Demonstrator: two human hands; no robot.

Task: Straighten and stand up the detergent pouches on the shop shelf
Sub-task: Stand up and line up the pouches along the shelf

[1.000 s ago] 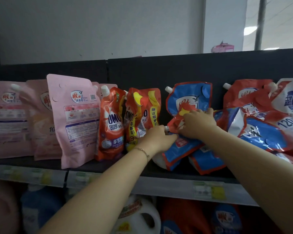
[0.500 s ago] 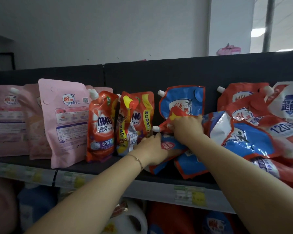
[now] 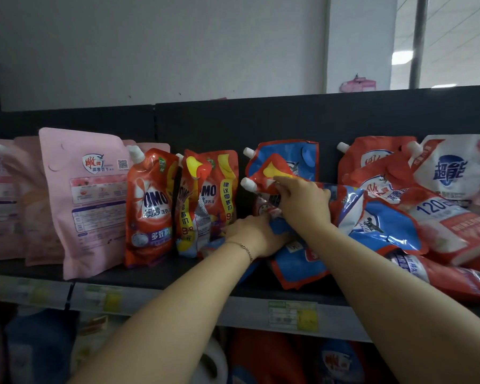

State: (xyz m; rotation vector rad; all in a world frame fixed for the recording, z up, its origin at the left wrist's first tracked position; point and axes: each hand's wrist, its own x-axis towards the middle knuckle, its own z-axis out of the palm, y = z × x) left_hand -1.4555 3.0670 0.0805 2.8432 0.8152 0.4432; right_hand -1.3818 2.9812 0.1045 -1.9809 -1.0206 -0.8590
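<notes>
Currently, the left hand (image 3: 254, 235) is curling its fingers round the lower body of a blue-and-red soft plastic detergent pouch with a white screw spout (image 3: 261, 176). The right hand (image 3: 302, 206) is pinching its red top corner just beside the spout, fingers clamped together on the film. The held pouch is slanting, spout to the left, mid-way along the dark shop shelf (image 3: 155, 275), between the orange-red row and the fallen heap on the right. Handling note, as a judgement: the lower hand should be spreading the base flat on the shelf while the upper hand is drawing the top upright. The liquid is likely sagging and the film slipping, so the grip wants to be low and firm, and clear of the neighbouring row. Stock showing:

- Pale pink flat plastic pouches (image 3: 83, 200): at least four, standing at the left.
- Orange-red glossy spouted pouches (image 3: 150, 206): three, the middle one twisting sideways.
- Blue-and-red pouches: about four, counting the held one. One is standing at the back (image 3: 291, 153); the others are lying (image 3: 383, 225).
- Red and white pouches piled at the right (image 3: 452, 170): five or more, overlapping too much for a sure count.
- Thin wrist bracelet (image 3: 245, 249): one, on the left wrist.
</notes>
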